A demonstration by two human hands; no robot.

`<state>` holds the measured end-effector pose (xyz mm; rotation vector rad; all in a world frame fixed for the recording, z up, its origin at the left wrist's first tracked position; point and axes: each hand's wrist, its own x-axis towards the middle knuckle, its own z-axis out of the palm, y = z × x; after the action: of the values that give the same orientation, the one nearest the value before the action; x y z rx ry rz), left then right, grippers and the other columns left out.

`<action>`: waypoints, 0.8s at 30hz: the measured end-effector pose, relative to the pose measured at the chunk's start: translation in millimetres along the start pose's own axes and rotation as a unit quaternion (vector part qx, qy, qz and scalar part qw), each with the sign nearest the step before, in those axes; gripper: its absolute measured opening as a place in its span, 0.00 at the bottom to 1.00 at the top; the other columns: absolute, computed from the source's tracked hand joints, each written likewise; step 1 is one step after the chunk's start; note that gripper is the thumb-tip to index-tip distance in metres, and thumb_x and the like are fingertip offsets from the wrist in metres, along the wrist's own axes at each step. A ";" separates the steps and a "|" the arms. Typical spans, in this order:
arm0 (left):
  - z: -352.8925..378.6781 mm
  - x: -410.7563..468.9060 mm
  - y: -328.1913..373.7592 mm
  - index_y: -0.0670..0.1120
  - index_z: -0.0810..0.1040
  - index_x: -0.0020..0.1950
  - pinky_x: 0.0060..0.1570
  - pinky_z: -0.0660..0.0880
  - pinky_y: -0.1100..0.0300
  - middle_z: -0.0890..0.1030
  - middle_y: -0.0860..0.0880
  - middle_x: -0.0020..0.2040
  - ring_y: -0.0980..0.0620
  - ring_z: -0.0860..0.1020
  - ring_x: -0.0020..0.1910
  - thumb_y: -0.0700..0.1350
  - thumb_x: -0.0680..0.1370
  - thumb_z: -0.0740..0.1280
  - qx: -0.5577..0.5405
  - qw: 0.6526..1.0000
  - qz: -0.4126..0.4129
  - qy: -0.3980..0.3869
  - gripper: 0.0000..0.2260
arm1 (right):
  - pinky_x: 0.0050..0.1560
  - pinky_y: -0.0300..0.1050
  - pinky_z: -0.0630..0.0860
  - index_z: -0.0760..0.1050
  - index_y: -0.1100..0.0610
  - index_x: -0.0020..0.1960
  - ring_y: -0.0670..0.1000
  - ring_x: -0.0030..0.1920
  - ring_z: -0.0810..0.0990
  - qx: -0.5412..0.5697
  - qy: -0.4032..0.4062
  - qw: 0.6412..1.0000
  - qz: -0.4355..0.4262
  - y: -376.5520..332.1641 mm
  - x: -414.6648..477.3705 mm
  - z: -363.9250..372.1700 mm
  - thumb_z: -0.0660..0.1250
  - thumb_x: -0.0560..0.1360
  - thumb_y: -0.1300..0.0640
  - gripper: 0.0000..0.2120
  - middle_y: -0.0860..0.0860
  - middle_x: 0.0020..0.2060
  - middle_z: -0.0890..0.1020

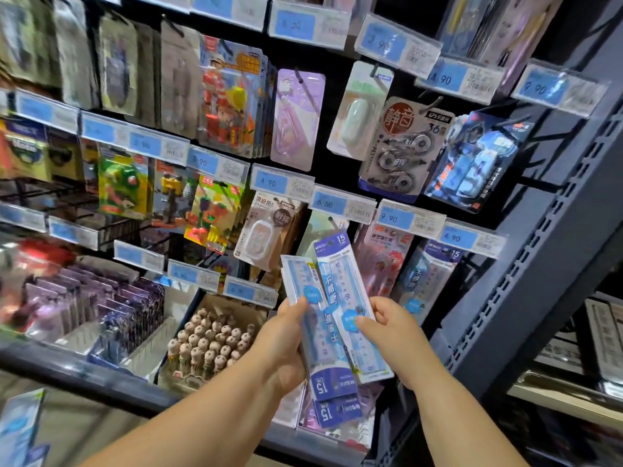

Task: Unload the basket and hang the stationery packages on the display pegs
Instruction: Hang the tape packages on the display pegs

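Head view, hands before the peg wall. One ruler package (344,281) is pinched upright by the right hand (391,335), thumb on its face. Its header is raised to the peg (331,220) under the 6.50 price tag (328,203); whether the hole is on the peg cannot be told. A stack of ruler packages (332,382), headers downward, is grasped in the left hand (286,335), with the fingers curled round it. The stack overlaps the single package at its 7 o'clock.

The raised package is flanked at 10 o'clock by a beige correction-tape pack (266,230), at 2 o'clock by a red pack (384,261), and at 3 o'clock by hung ruler packs (428,281). A narrow dark gap is left between the first two. A box of figure-topped pens (209,342) lies at 8 o'clock. The perforated shelf upright (539,264) bounds the bay at 3 o'clock.
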<state>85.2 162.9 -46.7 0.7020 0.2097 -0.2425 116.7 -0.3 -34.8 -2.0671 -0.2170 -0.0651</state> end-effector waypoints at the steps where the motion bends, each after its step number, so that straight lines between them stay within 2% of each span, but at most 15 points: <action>1: -0.5 0.3 0.4 0.47 0.72 0.69 0.44 0.80 0.44 0.82 0.38 0.57 0.38 0.82 0.52 0.49 0.85 0.55 0.003 1.000 -0.003 -0.004 0.15 | 0.47 0.46 0.80 0.77 0.53 0.50 0.47 0.45 0.85 0.021 0.007 1.000 0.008 1.6 0.3 -3.6 0.65 0.78 0.63 0.06 0.49 0.46 0.85; 3: -1.6 1.4 0.5 0.47 0.71 0.70 0.43 0.79 0.45 0.82 0.38 0.57 0.39 0.82 0.50 0.50 0.85 0.55 0.010 1.000 0.001 -0.007 0.15 | 0.45 0.42 0.80 0.77 0.54 0.51 0.44 0.43 0.84 0.065 0.025 0.997 0.023 7.1 1.0 -12.5 0.64 0.79 0.65 0.07 0.48 0.45 0.85; 6: -2.6 1.9 -1.4 0.48 0.70 0.71 0.43 0.77 0.47 0.82 0.39 0.53 0.42 0.81 0.45 0.49 0.85 0.56 0.018 1.000 0.015 -0.011 0.16 | 0.52 0.51 0.80 0.76 0.55 0.53 0.50 0.46 0.84 0.168 0.048 0.983 0.054 22.3 1.1 -26.4 0.62 0.80 0.64 0.07 0.52 0.48 0.85; 8: -2.3 1.5 -3.7 0.47 0.70 0.70 0.42 0.76 0.48 0.81 0.37 0.54 0.42 0.81 0.44 0.49 0.85 0.56 0.023 0.999 0.015 -0.017 0.15 | 0.56 0.56 0.78 0.77 0.55 0.54 0.53 0.50 0.83 0.208 0.082 0.972 0.067 36.3 1.6 -35.6 0.61 0.80 0.63 0.08 0.54 0.51 0.85; 12: -0.7 1.4 -6.8 0.48 0.70 0.71 0.41 0.77 0.47 0.80 0.37 0.59 0.43 0.83 0.42 0.50 0.84 0.56 0.027 0.999 0.012 -0.029 0.16 | 0.56 0.55 0.77 0.77 0.52 0.54 0.53 0.49 0.82 0.219 0.162 0.959 0.078 53.5 1.7 -47.7 0.61 0.81 0.61 0.08 0.52 0.49 0.84; 17: -1.0 2.7 -8.3 0.48 0.72 0.70 0.43 0.77 0.47 0.82 0.37 0.57 0.41 0.83 0.47 0.53 0.83 0.58 0.023 0.999 0.000 -0.025 0.18 | 0.56 0.56 0.77 0.76 0.51 0.53 0.55 0.50 0.82 0.212 0.233 0.945 0.084 61.1 5.4 -52.3 0.60 0.82 0.61 0.08 0.53 0.50 0.83; 21: -1.0 5.0 -7.0 0.47 0.72 0.69 0.43 0.78 0.47 0.85 0.41 0.47 0.43 0.85 0.39 0.53 0.83 0.59 0.023 1.000 0.003 -0.014 0.18 | 0.50 0.51 0.77 0.75 0.54 0.54 0.54 0.48 0.82 0.212 0.252 0.939 0.101 70.1 6.7 -53.4 0.60 0.82 0.62 0.07 0.53 0.49 0.83; 24: -1.7 7.6 -6.3 0.46 0.73 0.69 0.40 0.78 0.49 0.86 0.43 0.39 0.45 0.85 0.34 0.54 0.83 0.59 0.023 1.000 0.009 -0.005 0.18 | 0.52 0.53 0.78 0.76 0.53 0.53 0.56 0.49 0.82 0.213 0.268 0.933 0.109 75.3 8.6 -52.6 0.60 0.81 0.62 0.07 0.54 0.51 0.83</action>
<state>90.4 158.2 -53.8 0.7473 0.1889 -0.2336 141.3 -80.5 -73.0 -1.5576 0.3141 -0.4049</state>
